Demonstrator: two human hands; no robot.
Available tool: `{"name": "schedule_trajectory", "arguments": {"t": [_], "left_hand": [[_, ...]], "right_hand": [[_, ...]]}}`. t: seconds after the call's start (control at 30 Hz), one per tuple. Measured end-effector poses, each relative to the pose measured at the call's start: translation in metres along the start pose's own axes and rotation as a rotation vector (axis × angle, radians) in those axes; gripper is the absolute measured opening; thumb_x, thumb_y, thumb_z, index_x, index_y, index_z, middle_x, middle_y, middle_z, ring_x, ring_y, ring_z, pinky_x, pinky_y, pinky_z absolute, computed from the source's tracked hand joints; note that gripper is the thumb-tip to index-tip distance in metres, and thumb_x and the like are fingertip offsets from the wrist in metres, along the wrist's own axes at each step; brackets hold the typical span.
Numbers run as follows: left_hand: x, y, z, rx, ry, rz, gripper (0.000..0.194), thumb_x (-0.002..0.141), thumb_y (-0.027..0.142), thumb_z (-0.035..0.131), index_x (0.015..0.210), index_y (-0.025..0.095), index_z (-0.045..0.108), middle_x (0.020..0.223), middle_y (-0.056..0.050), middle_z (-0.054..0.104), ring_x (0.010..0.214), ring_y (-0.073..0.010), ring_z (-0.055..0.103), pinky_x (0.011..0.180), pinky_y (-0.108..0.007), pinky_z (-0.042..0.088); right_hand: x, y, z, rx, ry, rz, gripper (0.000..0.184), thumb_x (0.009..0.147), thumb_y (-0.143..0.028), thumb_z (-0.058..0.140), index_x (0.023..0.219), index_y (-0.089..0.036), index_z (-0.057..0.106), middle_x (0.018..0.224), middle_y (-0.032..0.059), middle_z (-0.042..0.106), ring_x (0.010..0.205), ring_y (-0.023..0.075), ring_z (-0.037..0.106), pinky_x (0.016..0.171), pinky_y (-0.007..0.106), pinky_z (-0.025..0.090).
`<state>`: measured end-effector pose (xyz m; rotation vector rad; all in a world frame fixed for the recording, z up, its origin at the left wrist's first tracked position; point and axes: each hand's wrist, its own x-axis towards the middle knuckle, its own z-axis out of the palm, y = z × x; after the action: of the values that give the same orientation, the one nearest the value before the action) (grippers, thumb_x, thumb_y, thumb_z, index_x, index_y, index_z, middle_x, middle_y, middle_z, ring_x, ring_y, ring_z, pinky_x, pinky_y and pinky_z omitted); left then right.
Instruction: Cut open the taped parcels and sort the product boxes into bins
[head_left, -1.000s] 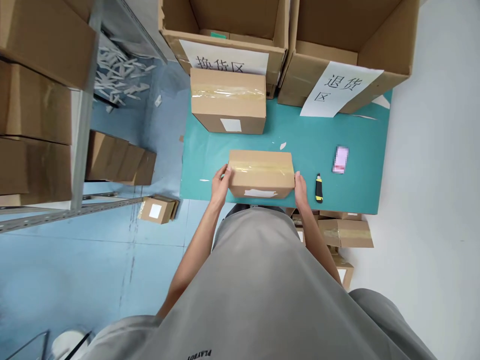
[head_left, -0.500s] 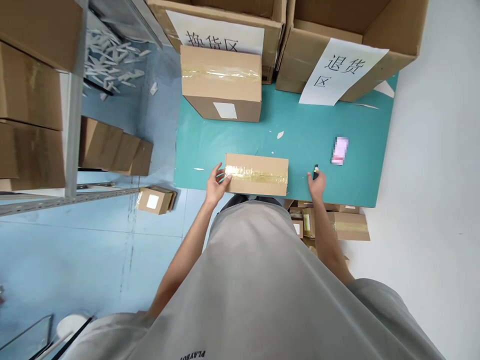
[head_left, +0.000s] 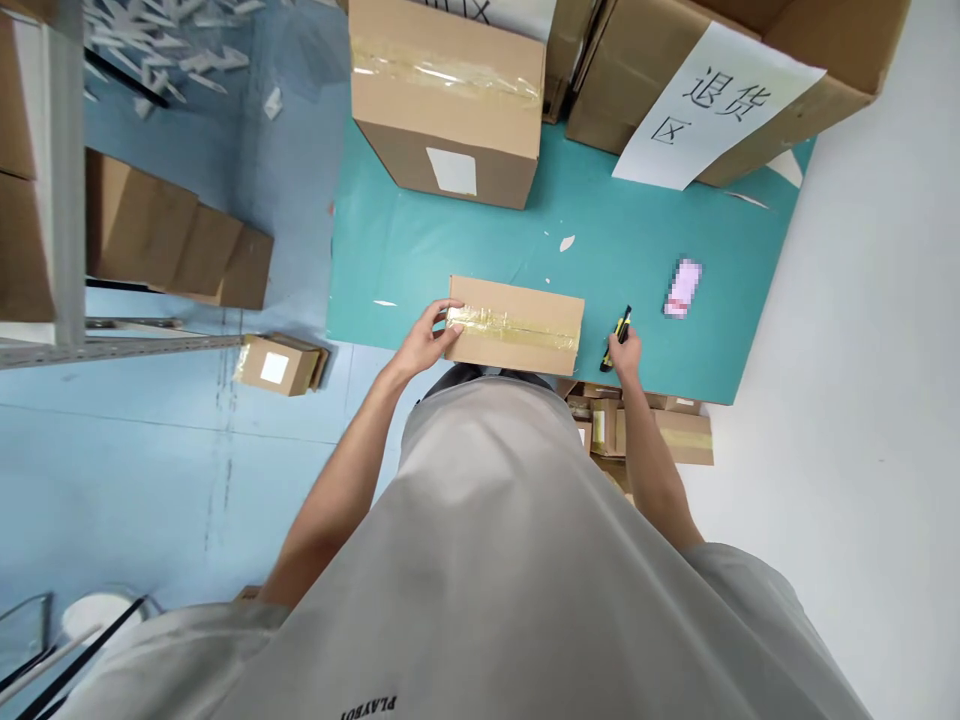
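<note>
Yellow-black cutter (head_left: pixel 616 340) in right fingers (head_left: pixel 622 346); taped box (head_left: pixel 516 326) touching left fingers (head_left: pixel 454 318).

A teal-topped table (head_left: pixel 457 235) holds a small taped carton (head_left: pixel 517 325) at its near edge, a larger taped carton (head_left: pixel 448 100) far left, an open carton (head_left: pixel 626 75) with a white paper sign (head_left: pixel 716 105) far right, a pixelated pink item (head_left: pixel 682 288) at right, and scattered white scraps (head_left: pixel 567 243).
</note>
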<state>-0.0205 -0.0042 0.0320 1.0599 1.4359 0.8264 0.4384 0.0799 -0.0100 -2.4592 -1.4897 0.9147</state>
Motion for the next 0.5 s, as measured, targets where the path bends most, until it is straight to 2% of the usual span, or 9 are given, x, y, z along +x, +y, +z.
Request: {"name": "schedule_trajectory", "arguments": {"t": [0.1,0.2,0.27,0.37,0.43,0.5], "left_hand": [[0.005,0.0,-0.008,-0.005,-0.063,0.005,0.05,0.094,0.049,0.077,0.136,0.025,0.066,0.155,-0.013,0.064,0.141,-0.0312,0.064,0.106,-0.041,0.065],[0.011,-0.002,-0.016,-0.011,-0.122,0.018,0.052,0.092,0.05,0.081,0.136,0.026,0.067,0.156,-0.013,0.062,0.138,-0.0301,0.064,0.106,-0.04,0.065],[0.015,-0.005,-0.019,-0.015,-0.145,0.035,0.052,0.091,0.05,0.082,0.136,0.027,0.068,0.155,-0.012,0.061,0.136,-0.0295,0.064,0.106,-0.041,0.065],[0.019,-0.011,-0.022,-0.019,-0.169,0.057,0.052,0.091,0.049,0.084,0.136,0.028,0.07,0.153,-0.011,0.059,0.135,-0.0292,0.064,0.106,-0.042,0.064],[0.02,-0.015,-0.022,-0.03,-0.179,0.073,0.054,0.09,0.048,0.085,0.138,0.028,0.071,0.152,-0.011,0.058,0.136,-0.0298,0.063,0.106,-0.043,0.064],[0.02,-0.019,-0.021,-0.042,-0.182,0.087,0.056,0.09,0.048,0.085,0.141,0.029,0.071,0.152,-0.011,0.056,0.137,-0.0306,0.062,0.106,-0.044,0.063]], "right_hand": [[-0.015,-0.028,-0.01,0.223,-0.065,-0.106,0.04,0.106,-0.039,0.046,0.132,-0.018,0.067,0.109,0.0089,0.077,0.084,0.0218,0.07,0.083,0.036,0.065],[-0.042,-0.066,-0.029,0.34,-0.118,-0.274,0.05,0.113,-0.06,0.043,0.133,-0.022,0.068,0.106,0.0069,0.076,0.075,0.0198,0.067,0.072,0.034,0.063],[-0.067,-0.098,-0.039,0.241,-0.159,-0.409,0.06,0.114,-0.072,0.042,0.133,-0.023,0.071,0.102,0.0069,0.077,0.074,0.0207,0.068,0.074,0.034,0.061],[-0.106,-0.15,-0.039,-0.043,-0.319,-0.633,0.063,0.116,-0.074,0.042,0.138,-0.023,0.074,0.102,0.0077,0.083,0.083,0.0255,0.077,0.085,0.036,0.06],[-0.127,-0.183,-0.028,-0.224,-0.434,-0.763,0.061,0.119,-0.068,0.04,0.15,-0.025,0.07,0.123,0.0095,0.086,0.103,0.0302,0.082,0.095,0.038,0.06],[-0.14,-0.21,-0.014,-0.375,-0.505,-0.842,0.058,0.122,-0.06,0.038,0.163,-0.027,0.063,0.144,0.0097,0.082,0.122,0.0333,0.081,0.103,0.039,0.058]]}}
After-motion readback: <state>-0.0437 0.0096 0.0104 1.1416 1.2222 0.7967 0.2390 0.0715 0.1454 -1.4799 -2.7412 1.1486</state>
